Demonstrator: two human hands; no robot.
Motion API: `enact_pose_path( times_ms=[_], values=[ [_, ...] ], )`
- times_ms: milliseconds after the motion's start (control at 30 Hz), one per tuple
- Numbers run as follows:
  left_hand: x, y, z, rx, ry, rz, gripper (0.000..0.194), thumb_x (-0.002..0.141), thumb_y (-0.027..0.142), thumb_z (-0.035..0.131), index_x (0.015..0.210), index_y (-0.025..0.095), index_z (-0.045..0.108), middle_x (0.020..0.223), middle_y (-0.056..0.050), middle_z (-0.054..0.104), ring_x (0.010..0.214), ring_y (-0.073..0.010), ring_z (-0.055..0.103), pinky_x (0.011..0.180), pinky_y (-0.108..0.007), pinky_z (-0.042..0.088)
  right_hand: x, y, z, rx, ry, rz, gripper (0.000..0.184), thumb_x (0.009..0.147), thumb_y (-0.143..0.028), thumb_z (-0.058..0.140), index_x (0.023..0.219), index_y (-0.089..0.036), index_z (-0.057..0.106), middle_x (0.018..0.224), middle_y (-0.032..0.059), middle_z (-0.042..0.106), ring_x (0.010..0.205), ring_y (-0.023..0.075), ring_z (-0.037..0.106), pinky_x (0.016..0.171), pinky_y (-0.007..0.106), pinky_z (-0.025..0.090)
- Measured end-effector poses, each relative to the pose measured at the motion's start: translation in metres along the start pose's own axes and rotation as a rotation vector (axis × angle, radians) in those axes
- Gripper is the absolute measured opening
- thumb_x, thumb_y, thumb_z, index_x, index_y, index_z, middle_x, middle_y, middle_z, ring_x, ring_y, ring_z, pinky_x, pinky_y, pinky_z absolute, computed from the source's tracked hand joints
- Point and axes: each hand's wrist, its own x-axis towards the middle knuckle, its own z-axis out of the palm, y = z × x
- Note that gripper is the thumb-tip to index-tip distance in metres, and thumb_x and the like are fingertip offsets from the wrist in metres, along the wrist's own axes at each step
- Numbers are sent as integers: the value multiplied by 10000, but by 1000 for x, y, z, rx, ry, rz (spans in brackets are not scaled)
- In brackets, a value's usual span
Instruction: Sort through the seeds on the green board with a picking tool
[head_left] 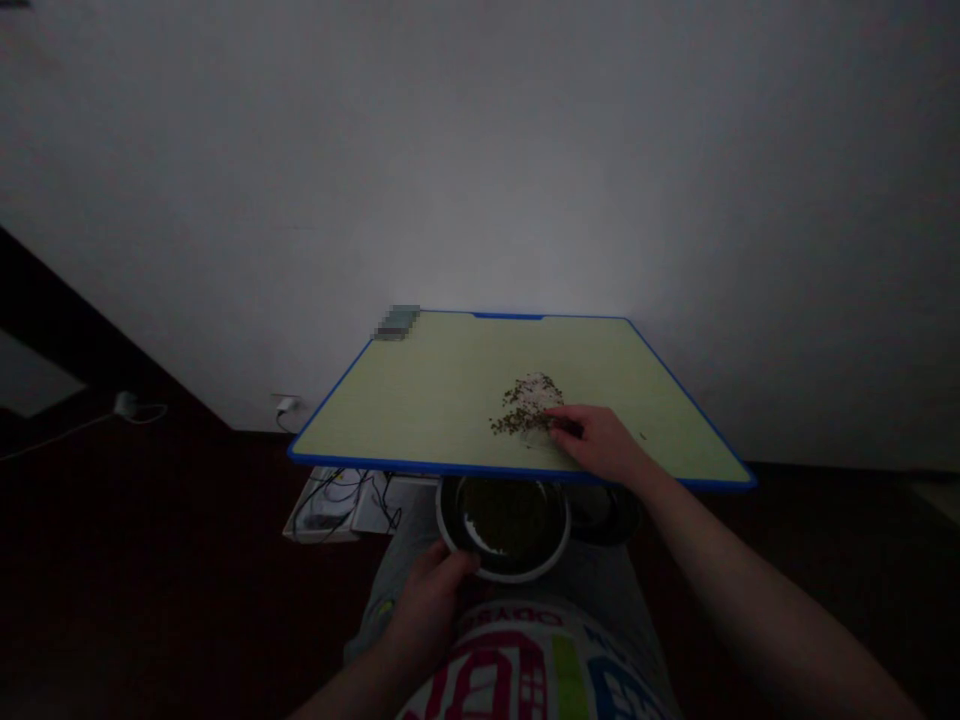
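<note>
My left hand [431, 595] grips the near left rim of a round metal bowl [529, 577], thumb over the edge. Inside the bowl lies a mass of dark greenish grains [506, 510]; it rests at my lap, by the table's front edge. Above it, on the pale yellow-green folding table [420, 390], small dark brown seeds or beans [517, 418] are spread beside and over a whitish patch [536, 385]. My right hand [596, 438] is at the right side of these seeds, fingers curled and thumb near the index finger. What its fingertips hold is too small and dim to make out.
A second dark bowl [604, 512] sits partly under the table, right of the first. A blurred-out object [397, 322] lies at the table's far left corner. Cables fill a white box [330, 505] below left. A plug [285, 405] is in the wall [480, 150] behind.
</note>
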Motion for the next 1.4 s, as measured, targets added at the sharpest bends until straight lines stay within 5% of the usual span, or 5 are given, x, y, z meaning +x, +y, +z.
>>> enact_pose_path(
  times_ms=[367, 733, 1400],
  values=[
    [-1, 0, 1, -31, 25, -41, 246, 587, 157, 654, 832, 165, 668, 703, -47, 752, 684, -242, 707, 651, -345, 542, 4, -15, 17, 209, -137, -84, 341, 774, -194, 595, 1098, -210, 702, 953, 40, 748, 825, 185, 690, 759, 317, 536],
    [0, -1, -1, -7, 16, -26, 197, 608, 158, 650, 804, 170, 671, 749, -63, 761, 750, -256, 713, 671, -348, 546, -8, -9, 13, 6, 130, -5, 323, 803, -229, 551, 1082, -180, 705, 956, 81, 745, 844, 215, 695, 802, 361, 540],
    [1, 0, -1, 2, 13, 0, 216, 605, 150, 636, 816, 159, 683, 747, -44, 765, 667, -210, 694, 617, -301, 525, 10, -12, 21, -46, 121, -8, 341, 805, -221, 551, 1104, -147, 695, 959, 100, 742, 842, 218, 690, 812, 361, 531]
  ],
)
